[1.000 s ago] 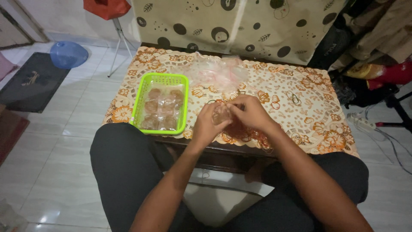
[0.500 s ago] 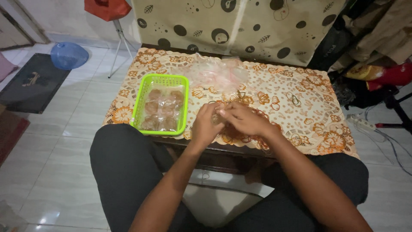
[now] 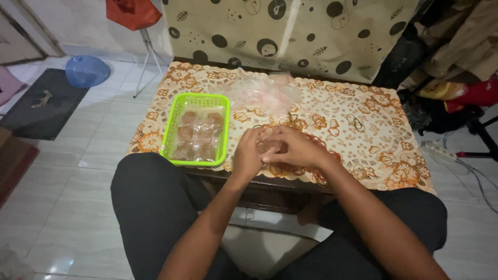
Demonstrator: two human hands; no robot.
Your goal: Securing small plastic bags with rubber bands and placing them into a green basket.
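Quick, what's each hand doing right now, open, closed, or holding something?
Left hand: curled closed on a small wrapped packet.
Right hand: closed over the same packet, fingers overlapping the left.

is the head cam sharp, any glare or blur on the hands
Head view: mostly sharp; the left hand and right hand look slightly soft where they meet; a pale glare band runs down the spotted cloth; floor tiles reflect light; the green basket is evenly lit.

whatever the left hand [image 3: 248, 155] and right hand [image 3: 290, 150] pinch — hidden, unreadable
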